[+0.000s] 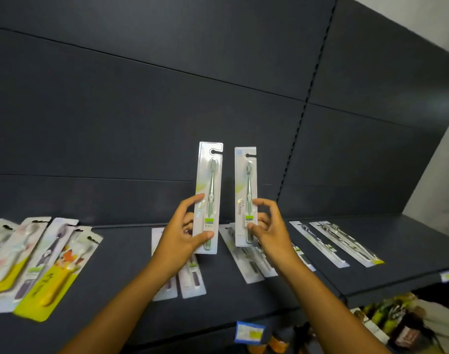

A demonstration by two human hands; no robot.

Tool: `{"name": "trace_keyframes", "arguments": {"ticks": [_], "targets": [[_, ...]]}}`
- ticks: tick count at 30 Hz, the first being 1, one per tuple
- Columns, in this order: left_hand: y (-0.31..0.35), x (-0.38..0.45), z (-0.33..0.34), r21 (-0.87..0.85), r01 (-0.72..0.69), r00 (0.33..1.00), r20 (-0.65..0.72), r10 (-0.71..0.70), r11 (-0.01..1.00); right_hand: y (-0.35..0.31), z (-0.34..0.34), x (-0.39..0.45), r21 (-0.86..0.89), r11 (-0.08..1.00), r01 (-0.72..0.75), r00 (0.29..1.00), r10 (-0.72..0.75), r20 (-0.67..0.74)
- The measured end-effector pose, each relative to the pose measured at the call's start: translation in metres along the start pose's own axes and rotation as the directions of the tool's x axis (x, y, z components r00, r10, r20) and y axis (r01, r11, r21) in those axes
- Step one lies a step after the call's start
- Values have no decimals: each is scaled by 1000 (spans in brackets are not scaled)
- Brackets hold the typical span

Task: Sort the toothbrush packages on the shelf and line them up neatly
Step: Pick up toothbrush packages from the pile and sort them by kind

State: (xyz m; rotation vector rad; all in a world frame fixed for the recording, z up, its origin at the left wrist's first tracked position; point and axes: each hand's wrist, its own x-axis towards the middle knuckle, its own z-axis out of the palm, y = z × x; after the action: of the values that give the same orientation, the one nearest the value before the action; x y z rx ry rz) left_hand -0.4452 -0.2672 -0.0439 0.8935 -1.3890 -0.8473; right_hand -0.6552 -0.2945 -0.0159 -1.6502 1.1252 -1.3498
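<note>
We hold two green toothbrush packages upright above the dark shelf [131, 254]: left hand [178, 232] pinches the left package [208, 185] at its lower end, right hand [268, 227] pinches the right package [245, 190] the same way. They sit side by side, not touching. Other packages lie flat on the shelf, including a yellow-backed package [52, 279].
</note>
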Motion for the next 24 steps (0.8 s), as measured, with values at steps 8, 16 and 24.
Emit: {"name": "trace_keyframes", "arguments": {"ticks": [8, 16, 24], "targets": [[-14, 46, 77, 54, -8, 1000, 6, 8, 998, 28, -76, 52, 49, 999, 23, 1000, -23, 14], [-25, 44, 135, 192, 100, 991, -102, -82, 976, 59, -133, 74, 79, 997, -8, 991, -3, 133], [-51, 34, 179, 401, 366, 931, -167, -326, 840, 81, -169, 75, 85, 995, -48, 975, 28, 220]]}}
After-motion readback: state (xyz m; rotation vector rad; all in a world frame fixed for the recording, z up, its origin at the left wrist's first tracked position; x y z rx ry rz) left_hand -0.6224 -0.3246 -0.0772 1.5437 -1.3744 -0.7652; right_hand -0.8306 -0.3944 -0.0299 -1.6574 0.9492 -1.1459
